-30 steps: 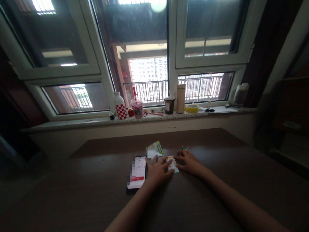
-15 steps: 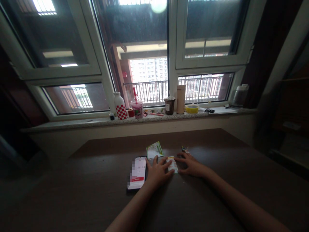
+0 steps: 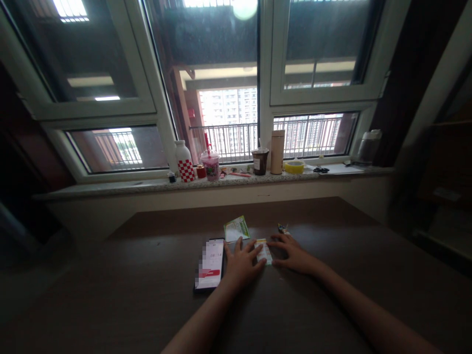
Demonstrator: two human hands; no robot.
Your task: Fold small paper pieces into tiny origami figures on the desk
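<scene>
Dark brown wooden tabletop (image 3: 332, 305) runs up to a wall of white-framed windows, and a small flat white packet with yellow and green print (image 3: 263, 250) lies on it between the person's two hands. Left hand (image 3: 241, 263) rests flat just left of the packet, its fingers spread and their tips on the packet's near left edge. Right hand (image 3: 295, 253) lies flat just right of the packet, fingers stretched out and touching its right edge; neither hand pinches it. A black smartphone with a lit white screen (image 3: 210, 263) lies further left of the packet, beside the left hand. A green-and-white printed leaflet (image 3: 236, 228) lies just beyond the packet. Well beyond it, a speckled stone windowsill (image 3: 147, 185) carries a white bottle with red checks (image 3: 184, 161), a beige tumbler (image 3: 277, 151) and a yellow tape roll (image 3: 294, 166).
</scene>
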